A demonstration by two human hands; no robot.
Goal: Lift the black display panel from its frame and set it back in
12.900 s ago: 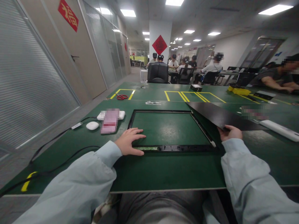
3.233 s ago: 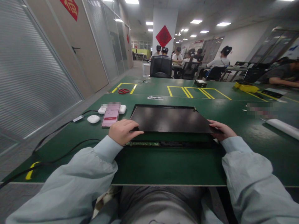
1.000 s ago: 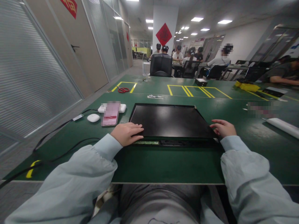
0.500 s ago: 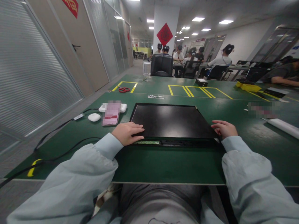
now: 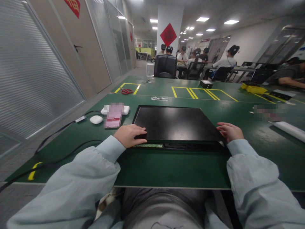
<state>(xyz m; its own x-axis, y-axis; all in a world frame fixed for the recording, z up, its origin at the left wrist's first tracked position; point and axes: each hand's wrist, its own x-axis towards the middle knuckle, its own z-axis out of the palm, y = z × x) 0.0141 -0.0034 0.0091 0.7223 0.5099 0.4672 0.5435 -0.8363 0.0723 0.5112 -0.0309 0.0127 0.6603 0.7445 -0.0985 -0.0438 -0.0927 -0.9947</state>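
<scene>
A flat black display panel [image 5: 173,123] lies in front of me, its near edge a little above a dark base. Under that edge a strip of green circuit board [image 5: 149,146] shows. My left hand [image 5: 130,135] grips the panel's near left corner, fingertips on its top face. At the near right corner, the curled fingers of my right hand [image 5: 230,131] hold the panel's side edge. The undersides of both grips are hidden.
A phone [image 5: 113,118] and a white rounded case [image 5: 96,120] lie to the left on the green table [image 5: 173,170]. Red-handled scissors [image 5: 126,91] and small pieces in a clear bag [image 5: 159,99] lie beyond the panel. A long white object [image 5: 289,131] is at right. People sit in the background.
The far right corner of the panel has sunk very slightly and the reflection on its surface has shifted. Both hands keep almost the same place.
</scene>
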